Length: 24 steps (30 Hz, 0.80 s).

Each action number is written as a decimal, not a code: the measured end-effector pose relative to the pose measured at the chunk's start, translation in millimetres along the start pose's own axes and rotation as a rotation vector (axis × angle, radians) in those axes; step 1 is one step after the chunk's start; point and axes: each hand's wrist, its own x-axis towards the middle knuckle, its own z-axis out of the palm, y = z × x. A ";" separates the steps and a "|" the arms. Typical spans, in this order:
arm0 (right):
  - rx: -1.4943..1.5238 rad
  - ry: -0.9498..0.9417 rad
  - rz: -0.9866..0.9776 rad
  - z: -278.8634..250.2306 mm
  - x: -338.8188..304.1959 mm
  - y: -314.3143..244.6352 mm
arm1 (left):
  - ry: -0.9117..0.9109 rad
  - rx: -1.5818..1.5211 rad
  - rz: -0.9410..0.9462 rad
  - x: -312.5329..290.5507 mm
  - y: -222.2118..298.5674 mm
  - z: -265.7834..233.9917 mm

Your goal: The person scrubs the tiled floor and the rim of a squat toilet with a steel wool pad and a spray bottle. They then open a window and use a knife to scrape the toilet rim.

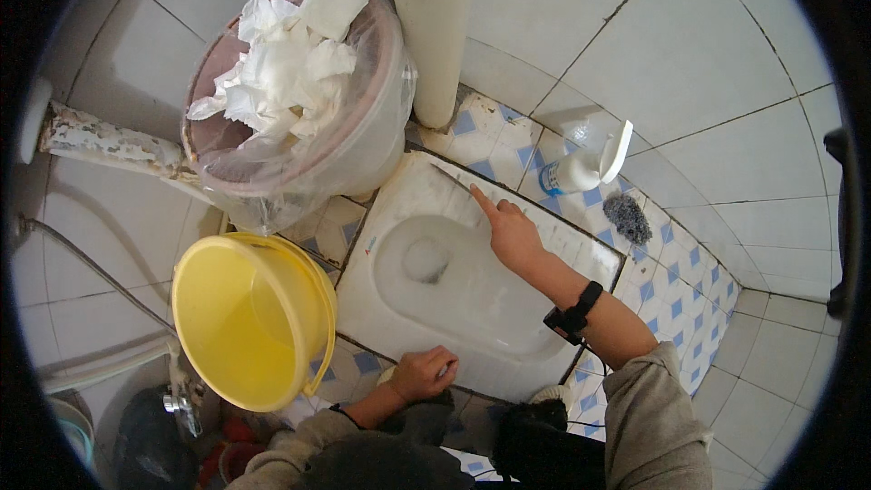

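Note:
A white squat toilet (367, 286) is set in the floor before me, with a little water in its bowl. My right hand (515, 234) reaches over its far right side, index finger stretched toward the rim and the other fingers bent. Beside that fingertip a thin dark line runs along the rim; I cannot tell whether it is a crack or a loose strand. Close to the toilet's near edge, my left hand (425, 374) is curled closed above my knee. A small pale spot shows at its fingers, too small to name.
A yellow bucket (240, 318) stands left of the toilet. Behind it is a lined bin (363, 150) heaped with used paper. A white bottle (576, 172) and a grey scouring pad (627, 219) lie on the right-hand tiles. A pipe (435, 36) rises at the back.

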 end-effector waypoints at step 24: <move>0.024 0.194 -0.012 -5.6 2.0 19.5 | -0.002 -0.072 -0.017 1.4 1.1 -0.1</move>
